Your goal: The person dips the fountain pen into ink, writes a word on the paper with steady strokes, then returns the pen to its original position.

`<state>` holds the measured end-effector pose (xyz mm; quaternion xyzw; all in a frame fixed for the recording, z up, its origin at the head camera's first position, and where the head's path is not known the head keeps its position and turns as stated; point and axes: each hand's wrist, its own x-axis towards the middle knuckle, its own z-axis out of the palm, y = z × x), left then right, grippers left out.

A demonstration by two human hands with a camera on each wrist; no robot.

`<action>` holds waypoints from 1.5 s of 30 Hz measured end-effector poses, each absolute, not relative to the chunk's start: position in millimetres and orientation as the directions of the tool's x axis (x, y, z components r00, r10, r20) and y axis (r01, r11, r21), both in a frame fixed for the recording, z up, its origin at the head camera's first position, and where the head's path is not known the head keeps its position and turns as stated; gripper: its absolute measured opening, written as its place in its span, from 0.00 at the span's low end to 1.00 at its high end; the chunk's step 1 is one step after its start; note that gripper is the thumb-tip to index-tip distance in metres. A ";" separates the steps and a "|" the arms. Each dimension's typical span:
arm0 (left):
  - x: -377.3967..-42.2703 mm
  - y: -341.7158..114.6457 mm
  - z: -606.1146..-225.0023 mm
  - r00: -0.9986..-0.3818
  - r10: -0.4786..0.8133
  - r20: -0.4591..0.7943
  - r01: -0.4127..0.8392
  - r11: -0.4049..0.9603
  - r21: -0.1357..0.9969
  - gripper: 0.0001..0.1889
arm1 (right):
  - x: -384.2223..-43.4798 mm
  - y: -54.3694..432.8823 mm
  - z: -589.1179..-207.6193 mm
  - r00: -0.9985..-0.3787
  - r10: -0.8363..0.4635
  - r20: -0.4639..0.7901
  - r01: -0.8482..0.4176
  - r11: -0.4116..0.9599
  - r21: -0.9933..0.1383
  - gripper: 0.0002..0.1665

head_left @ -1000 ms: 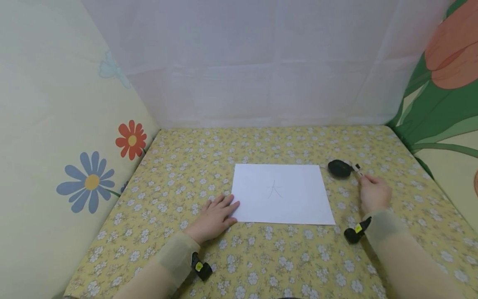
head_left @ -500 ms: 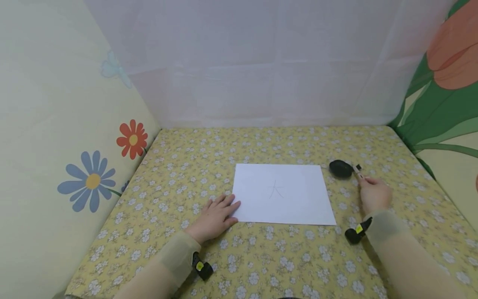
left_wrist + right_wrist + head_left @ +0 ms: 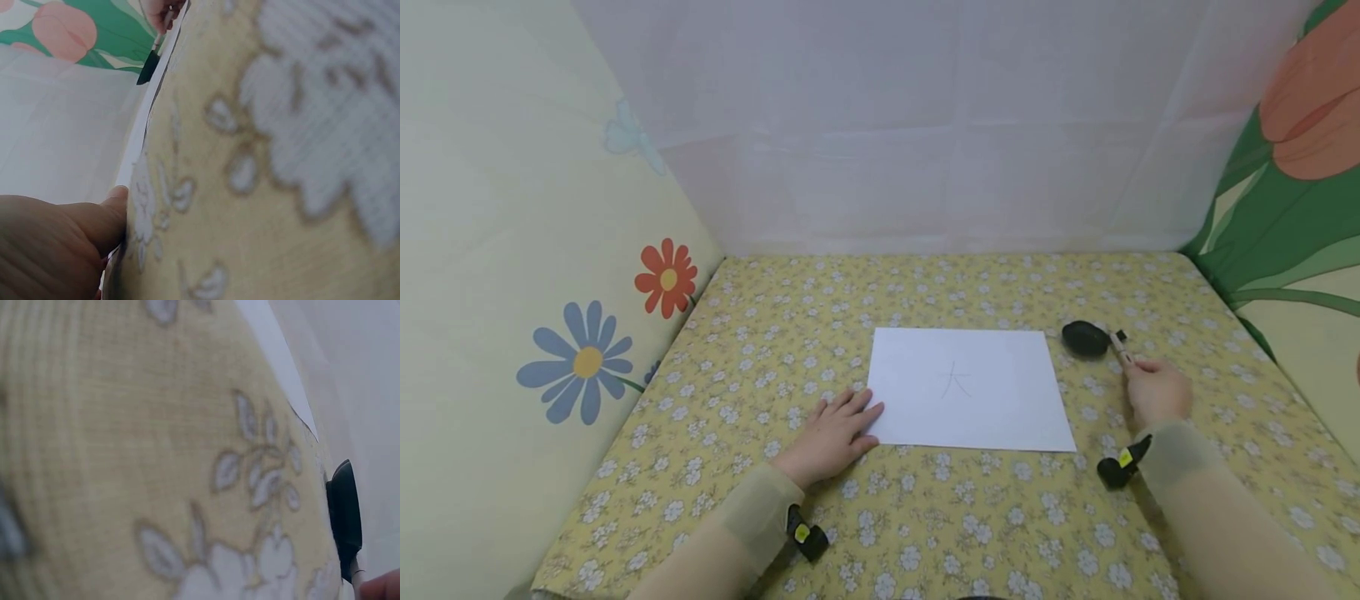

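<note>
A white sheet of paper lies on the floral tablecloth, with a thin, faint character drawn near its middle. My left hand rests flat with spread fingers over the sheet's left edge; its thumb side shows in the left wrist view. My right hand, right of the sheet, pinches a thin pale stick with a black part near its far end. Close by that end sits a dark oval, dish-like piece; I cannot tell whether stick and oval are one thing. In the right wrist view a right fingertip shows beside the stick.
The yellow floral cloth covers the table. A white curtain hangs behind it, and flower-printed panels stand on the left and right. Small black cameras are strapped to both wrists.
My right hand has shifted slightly to the right, and more of the pale stick shows. The left hand keeps its place on the paper, and the drawn character looks the same.
</note>
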<state>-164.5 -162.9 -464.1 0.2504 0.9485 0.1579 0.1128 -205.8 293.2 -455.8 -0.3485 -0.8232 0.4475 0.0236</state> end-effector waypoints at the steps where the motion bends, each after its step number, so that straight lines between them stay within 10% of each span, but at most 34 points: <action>1: -164.5 -162.9 -464.1 -0.849 0.511 -0.136 0.440 0.824 0.356 0.30 | -205.4 293.3 -455.8 -0.760 0.590 -0.272 0.551 0.363 -0.752 0.28; 45: -164.0 -163.7 -463.5 -0.841 0.522 -0.141 0.451 0.822 0.349 0.30 | -197.7 294.2 -457.7 -0.800 0.515 -0.307 0.542 0.401 -0.738 0.33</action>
